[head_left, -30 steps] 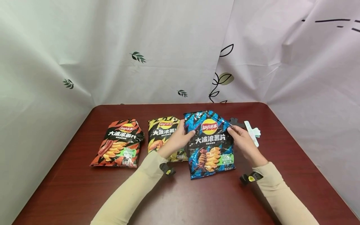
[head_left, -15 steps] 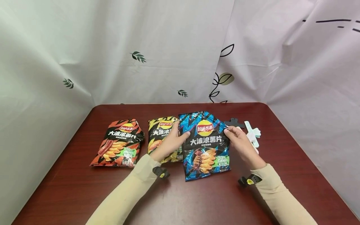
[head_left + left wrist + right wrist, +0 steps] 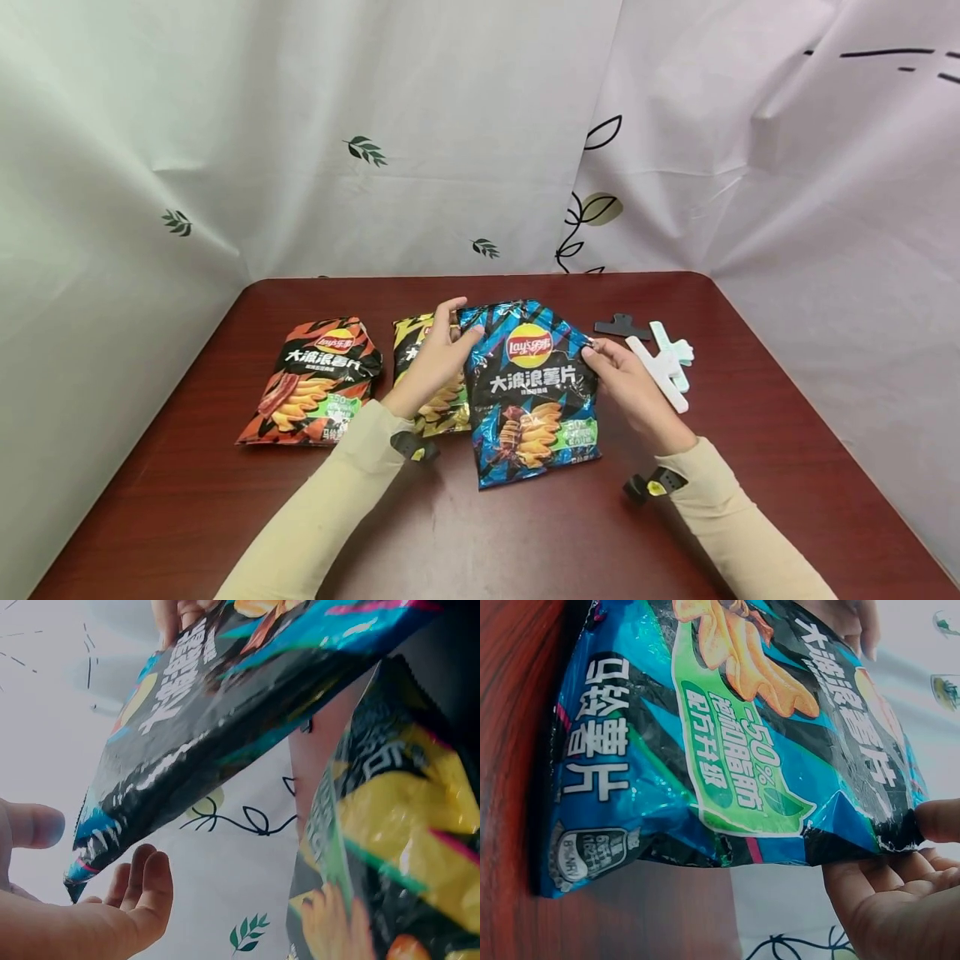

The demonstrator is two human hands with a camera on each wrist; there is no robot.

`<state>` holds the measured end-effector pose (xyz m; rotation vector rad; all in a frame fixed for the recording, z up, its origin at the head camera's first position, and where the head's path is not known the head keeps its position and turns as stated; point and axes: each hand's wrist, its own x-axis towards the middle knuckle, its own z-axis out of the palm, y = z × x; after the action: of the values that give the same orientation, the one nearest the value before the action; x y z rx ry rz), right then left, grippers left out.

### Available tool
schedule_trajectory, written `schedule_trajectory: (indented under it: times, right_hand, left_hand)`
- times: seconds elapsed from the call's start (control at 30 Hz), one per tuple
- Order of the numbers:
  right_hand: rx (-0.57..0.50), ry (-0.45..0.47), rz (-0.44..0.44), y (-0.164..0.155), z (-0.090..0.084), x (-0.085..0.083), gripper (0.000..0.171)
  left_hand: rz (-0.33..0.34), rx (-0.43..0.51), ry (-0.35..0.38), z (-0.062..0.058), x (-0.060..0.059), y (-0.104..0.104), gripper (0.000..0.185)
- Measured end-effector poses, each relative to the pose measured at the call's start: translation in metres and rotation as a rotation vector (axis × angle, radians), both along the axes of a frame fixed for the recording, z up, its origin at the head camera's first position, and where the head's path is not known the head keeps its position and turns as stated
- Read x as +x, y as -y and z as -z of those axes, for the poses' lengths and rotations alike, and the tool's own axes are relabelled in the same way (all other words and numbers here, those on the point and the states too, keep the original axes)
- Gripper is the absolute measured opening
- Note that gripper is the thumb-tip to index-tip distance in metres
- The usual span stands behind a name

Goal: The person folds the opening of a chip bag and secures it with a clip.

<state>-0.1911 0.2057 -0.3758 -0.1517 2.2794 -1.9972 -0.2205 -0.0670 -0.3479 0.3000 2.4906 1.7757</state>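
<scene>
Left hand (image 3: 435, 358) and right hand (image 3: 630, 383) pinching blue bag's (image 3: 532, 392) top corners, yellow bag (image 3: 427, 392) left, clips (image 3: 660, 358) right

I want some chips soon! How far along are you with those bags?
Done: nothing clipped yet; the bag clips lie loose on the table. In hand: the left hand and right hand pinch the blue chip bag by its top corners. Left: the red bag and yellow bag lie untouched.

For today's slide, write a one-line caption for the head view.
Two hands pinch a blue crisp bag by its top corners above a red-brown table.
</scene>
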Motion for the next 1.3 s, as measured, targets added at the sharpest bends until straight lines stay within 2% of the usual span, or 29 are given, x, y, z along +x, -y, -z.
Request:
schedule_trajectory:
  times: [0.43, 0.83, 1.1, 1.3]
  right_hand:
    - [0.037, 0.013, 0.003, 0.011, 0.000, 0.001, 0.038]
    - [0.005, -0.012, -0.022, 0.020, -0.003, 0.005, 0.037]
    - [0.031, -0.030, -0.022, 0.026, -0.002, 0.006, 0.035]
    - [0.063, -0.054, -0.025, 0.030, 0.000, 0.007, 0.033]
  left_hand:
    - [-0.006, -0.108, -0.137, -0.016, -0.011, 0.014, 0.045]
    - [0.023, -0.290, -0.292, -0.031, -0.013, 0.014, 0.041]
    - [0.082, -0.341, -0.325, -0.035, -0.011, 0.012, 0.035]
    - [0.101, -0.371, -0.311, -0.040, -0.009, 0.010, 0.034]
